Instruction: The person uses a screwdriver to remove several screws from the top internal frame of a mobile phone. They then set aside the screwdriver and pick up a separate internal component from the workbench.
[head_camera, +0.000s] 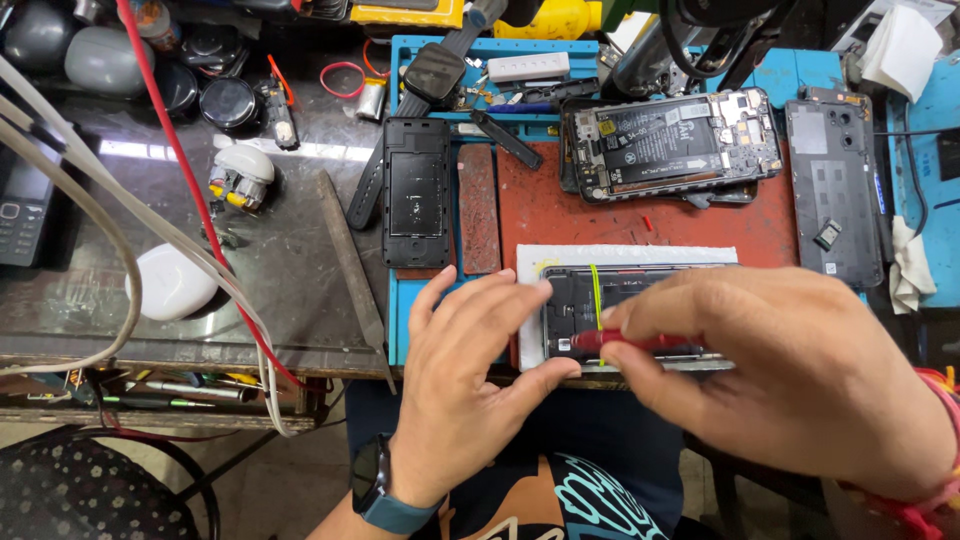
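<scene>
With the left hand (465, 385) pinching the open phone's (585, 310) edge on the white pad (640, 255) and the right hand (790, 375) gripping a red screwdriver (625, 342) over it, a slip could gouge the board.

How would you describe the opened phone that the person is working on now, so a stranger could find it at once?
Start at the red mat in the middle of the bench. At its near edge lies a white sheet, and on that sheet rests the opened phone, steadied by the left hand while the right hand holds a red tool to it. Unlike the other opened phone further back, it has a yellow-green strip across it.
</scene>
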